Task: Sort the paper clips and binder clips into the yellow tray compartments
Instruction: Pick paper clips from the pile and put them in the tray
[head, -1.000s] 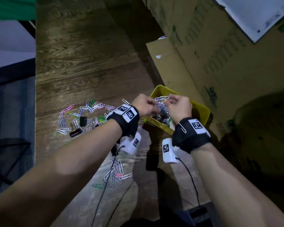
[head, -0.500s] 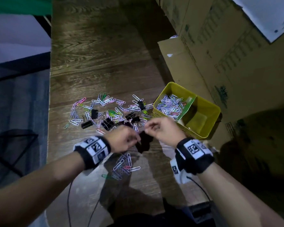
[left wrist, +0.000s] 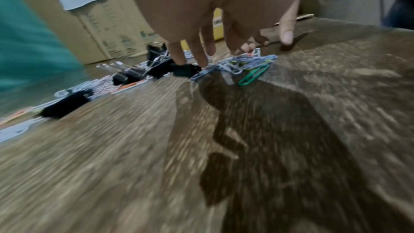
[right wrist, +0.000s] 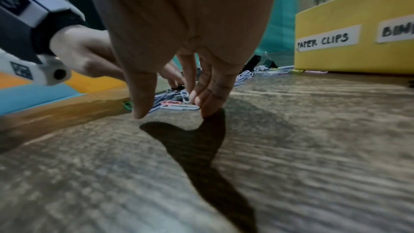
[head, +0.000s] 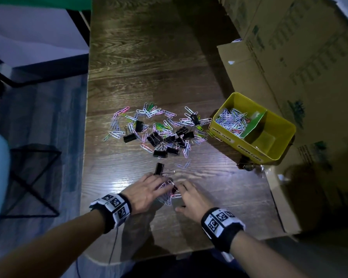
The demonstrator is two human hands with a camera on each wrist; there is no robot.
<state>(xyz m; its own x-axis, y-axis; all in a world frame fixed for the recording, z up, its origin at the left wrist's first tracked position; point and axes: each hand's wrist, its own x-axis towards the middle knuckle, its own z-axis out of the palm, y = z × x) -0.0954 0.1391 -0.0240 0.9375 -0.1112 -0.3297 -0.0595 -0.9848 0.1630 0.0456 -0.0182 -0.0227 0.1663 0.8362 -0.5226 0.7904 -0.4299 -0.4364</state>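
My left hand (head: 144, 192) and my right hand (head: 191, 198) are low on the dark brown wooden table (head: 149, 67), close to its near edge. Between them lies a small heap of thin wire paper clips (head: 169, 195), mostly pale blue and white, with one green and one pink. My left fingers (left wrist: 197, 50) are straight and a little spread, with their tips down on the heap. My right fingers (right wrist: 209, 95) are straight too and close together, tips down on the table at the edge of the heap, and my right thumb (right wrist: 141, 98) points down apart from them. I am not pinching any clip that I can see.

Just past my left fingertips lies one black metal binder clip (head: 159, 168) with silver handles. It lies alone.

Farther out is the big scattered pile of coloured paper clips (head: 159, 117) mixed with more black binder clips (head: 155, 138), spread across the middle of the table.

To the right of that pile sits the yellow plastic tray (head: 285, 125) with two parts and a green divider (head: 253, 125) between them. The left part holds many paper clips (head: 232, 121). The right part looks bare inside. White labels on its front wall read "PAPER CLIPS" (right wrist: 325, 39) and a word I only see the start of.

Behind the tray stand big brown cardboard boxes (head: 299, 57).
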